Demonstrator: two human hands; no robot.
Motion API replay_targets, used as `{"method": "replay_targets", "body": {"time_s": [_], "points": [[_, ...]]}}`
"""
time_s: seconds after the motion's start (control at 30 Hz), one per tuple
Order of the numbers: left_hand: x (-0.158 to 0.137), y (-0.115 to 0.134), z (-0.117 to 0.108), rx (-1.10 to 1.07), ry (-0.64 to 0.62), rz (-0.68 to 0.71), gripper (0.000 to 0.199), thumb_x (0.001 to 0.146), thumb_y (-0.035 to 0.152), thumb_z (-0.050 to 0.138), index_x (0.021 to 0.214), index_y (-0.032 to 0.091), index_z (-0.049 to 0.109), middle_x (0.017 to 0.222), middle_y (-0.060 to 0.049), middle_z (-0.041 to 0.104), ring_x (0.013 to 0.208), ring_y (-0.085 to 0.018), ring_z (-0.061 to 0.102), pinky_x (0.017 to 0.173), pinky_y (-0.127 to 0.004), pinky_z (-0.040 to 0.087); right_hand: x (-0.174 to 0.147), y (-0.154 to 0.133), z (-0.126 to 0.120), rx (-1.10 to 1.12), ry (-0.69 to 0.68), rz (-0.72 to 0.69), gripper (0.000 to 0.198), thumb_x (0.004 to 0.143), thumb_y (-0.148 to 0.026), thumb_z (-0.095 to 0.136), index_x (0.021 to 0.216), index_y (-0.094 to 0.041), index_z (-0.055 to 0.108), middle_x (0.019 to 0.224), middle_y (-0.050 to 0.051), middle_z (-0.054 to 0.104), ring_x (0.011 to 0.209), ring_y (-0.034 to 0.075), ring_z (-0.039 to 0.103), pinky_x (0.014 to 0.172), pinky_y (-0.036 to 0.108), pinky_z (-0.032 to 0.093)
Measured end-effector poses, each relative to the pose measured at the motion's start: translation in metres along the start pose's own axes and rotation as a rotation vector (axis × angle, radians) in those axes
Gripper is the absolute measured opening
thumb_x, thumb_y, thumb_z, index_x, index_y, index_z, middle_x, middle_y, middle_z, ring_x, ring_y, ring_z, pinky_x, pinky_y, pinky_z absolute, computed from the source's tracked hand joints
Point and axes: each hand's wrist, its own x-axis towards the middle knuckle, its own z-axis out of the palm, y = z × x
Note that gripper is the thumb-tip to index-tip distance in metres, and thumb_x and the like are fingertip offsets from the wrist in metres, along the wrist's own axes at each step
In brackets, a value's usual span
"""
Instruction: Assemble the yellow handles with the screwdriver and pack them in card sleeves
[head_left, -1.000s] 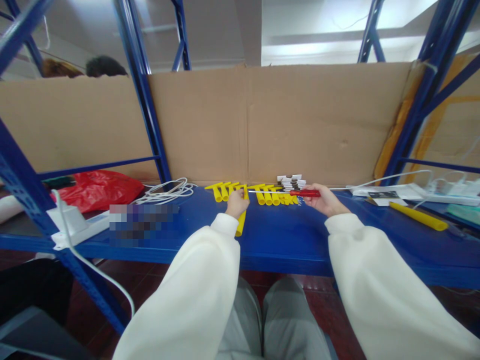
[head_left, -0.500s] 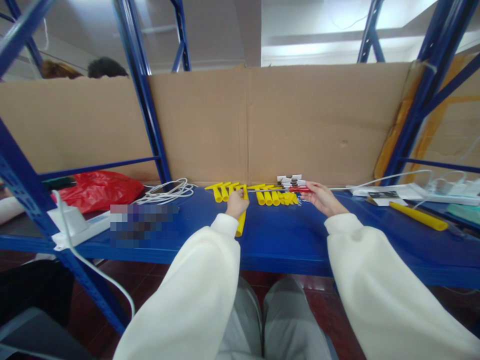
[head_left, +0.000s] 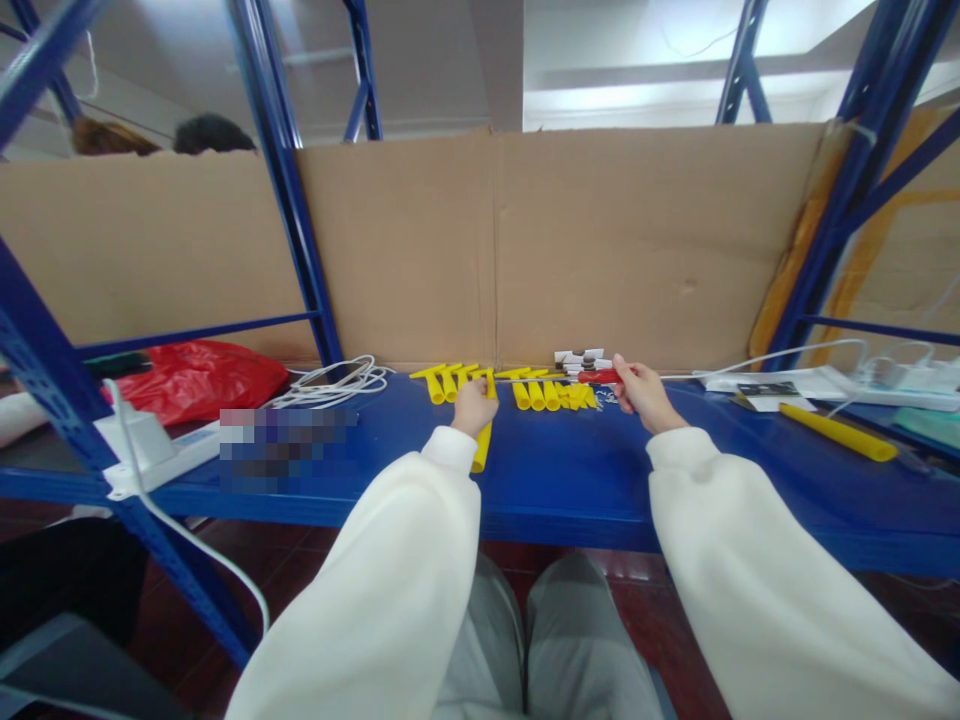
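Note:
My left hand (head_left: 475,407) is closed around a yellow handle-like piece (head_left: 482,450), whose hollow lower end points toward me. In my right hand (head_left: 643,393) is the red grip of a screwdriver (head_left: 598,377), held level. Its thin metal shaft runs left to the top of the yellow piece; the exact contact at the tip is too small to make out. Behind and left of my left hand lie several yellow T-shaped pieces (head_left: 435,388). More yellow T-shaped pieces (head_left: 535,398) lie between the hands, below the shaft, with a small pile of yellow parts (head_left: 577,396) beside them.
A cardboard panel (head_left: 600,250) stands along the back of the blue shelf (head_left: 570,480). Coiled white cable (head_left: 337,382), a red plastic bag (head_left: 199,380) and a white power strip (head_left: 169,465) are on the left. A long yellow piece (head_left: 840,432) lies at the right.
My right hand has shifted its grasp on the red screwdriver grip, its fingers turning around the end. The left hand and the yellow piece stay where they were.

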Motion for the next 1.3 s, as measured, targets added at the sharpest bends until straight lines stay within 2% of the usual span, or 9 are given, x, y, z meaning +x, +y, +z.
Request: {"method": "replay_targets", "body": {"time_s": [0.17,0.3,0.4,0.5,0.67,0.87,1.03,1.2,1.3], "points": [[0.003,-0.004,0.0,0.024,0.013,0.01,0.019,0.068,0.002,0.062,0.079,0.017,0.066,0.087,-0.009,0.075,0.099,-0.025,0.071,0.087,-0.03,0.054,0.002,0.004,-0.003,0.006,-0.051,0.064,0.045,0.082,-0.059,0.069,0.072,-0.023,0.044,0.043,-0.006,0.046,0.029,0.006,0.033,0.028,0.019,0.021],[0.005,-0.008,0.001,0.021,0.028,-0.004,0.021,0.066,0.001,0.061,0.079,0.017,0.065,0.083,-0.009,0.073,0.097,-0.026,0.071,0.086,-0.032,0.054,0.009,0.006,-0.002,0.08,-0.105,0.144,0.03,0.083,-0.04,0.069,0.081,-0.024,0.043,0.053,-0.006,0.051,0.03,0.007,0.037,0.028,0.019,0.021],[0.007,-0.01,0.004,0.008,0.046,-0.009,0.025,0.064,0.0,0.06,0.081,0.017,0.066,0.079,-0.008,0.072,0.095,-0.027,0.071,0.085,-0.033,0.055,0.013,0.008,0.0,0.147,-0.134,0.155,0.025,0.081,-0.031,0.066,0.085,-0.025,0.041,0.062,-0.006,0.056,0.034,0.008,0.042,0.029,0.02,0.025],[0.007,-0.011,0.006,-0.007,0.057,-0.021,0.025,0.064,-0.001,0.059,0.082,0.016,0.066,0.081,-0.009,0.073,0.098,-0.027,0.071,0.088,-0.034,0.054,0.014,0.009,0.001,0.161,-0.122,0.101,0.031,0.079,-0.036,0.07,0.084,-0.025,0.041,0.063,-0.007,0.055,0.035,0.007,0.043,0.03,0.019,0.028],[0.006,-0.009,0.005,-0.008,0.052,-0.022,0.024,0.066,-0.002,0.059,0.079,0.016,0.065,0.085,-0.011,0.074,0.102,-0.028,0.071,0.089,-0.033,0.054,0.009,0.007,0.0,0.101,-0.073,-0.015,0.038,0.076,-0.048,0.077,0.082,-0.024,0.048,0.06,-0.006,0.056,0.034,0.005,0.038,0.031,0.018,0.023],[0.004,-0.006,0.004,-0.011,0.036,0.003,0.021,0.067,0.001,0.062,0.079,0.017,0.067,0.081,-0.008,0.075,0.099,-0.026,0.071,0.087,-0.031,0.054,0.006,0.006,-0.002,0.129,-0.039,-0.061,0.042,0.072,-0.052,0.08,0.082,-0.025,0.049,0.053,-0.008,0.053,0.034,0.005,0.034,0.032,0.018,0.022],[0.003,-0.005,0.003,-0.003,0.024,0.003,0.021,0.067,0.001,0.064,0.081,0.017,0.068,0.086,-0.009,0.076,0.098,-0.025,0.071,0.085,-0.03,0.054,0.007,0.005,-0.003,0.157,-0.073,-0.011,0.043,0.075,-0.058,0.076,0.081,-0.024,0.049,0.053,-0.007,0.051,0.034,0.006,0.034,0.033,0.02,0.023],[0.002,-0.003,0.001,0.011,0.014,-0.004,0.021,0.067,0.0,0.063,0.08,0.017,0.067,0.084,-0.009,0.075,0.097,-0.025,0.071,0.085,-0.03,0.054,0.006,-0.002,-0.004,0.261,-0.191,0.116,0.024,0.087,-0.045,0.061,0.085,-0.024,0.049,0.055,-0.005,0.053,0.035,0.01,0.038,0.035,0.022,0.025],[0.001,-0.001,-0.001,0.01,0.003,-0.012,0.02,0.067,0.0,0.062,0.078,0.016,0.067,0.084,-0.009,0.075,0.097,-0.026,0.071,0.085,-0.032,0.054,0.005,-0.006,-0.003,0.29,-0.221,0.141,0.017,0.088,-0.04,0.054,0.084,-0.024,0.05,0.054,-0.004,0.053,0.035,0.01,0.037,0.034,0.023,0.025]]}}
